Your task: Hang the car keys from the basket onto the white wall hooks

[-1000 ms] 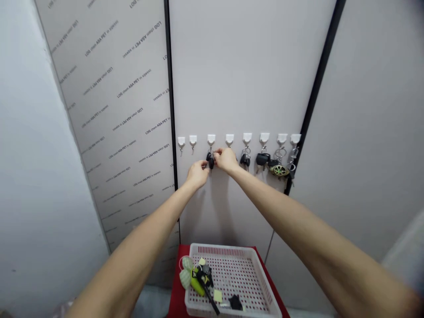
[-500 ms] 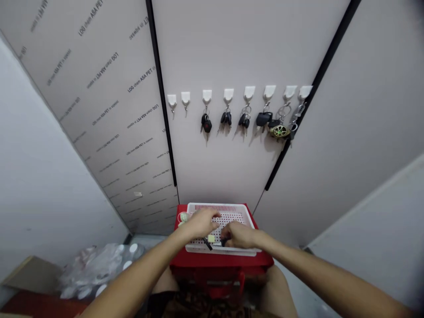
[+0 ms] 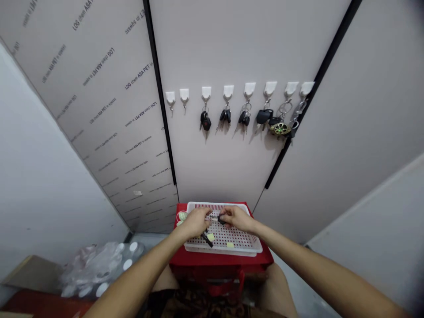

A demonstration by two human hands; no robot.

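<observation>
Both my hands hover over a white perforated basket (image 3: 244, 244) that rests on a red stool (image 3: 218, 260). My left hand (image 3: 195, 221) and my right hand (image 3: 236, 217) are closed in pinches around a small dark key (image 3: 218, 217) held between them just above the basket. In the basket lie a black key (image 3: 208, 240) and a few pale yellow tags (image 3: 229, 244). On the wall above, a row of white hooks (image 3: 228, 91) runs left to right; the two leftmost hooks (image 3: 170, 97) are bare, the others carry key bunches (image 3: 206, 121).
Clear plastic bags with bottles (image 3: 99, 269) lie on the floor at the lower left. A black vertical strip (image 3: 159, 88) divides the wall panels, and another black strip (image 3: 311, 92) slants at the right. My knees show beneath the stool.
My hands left the hooks, where a key now hangs on the third hook, and dropped to the basket. Since half a second ago they have lifted a small key between them.
</observation>
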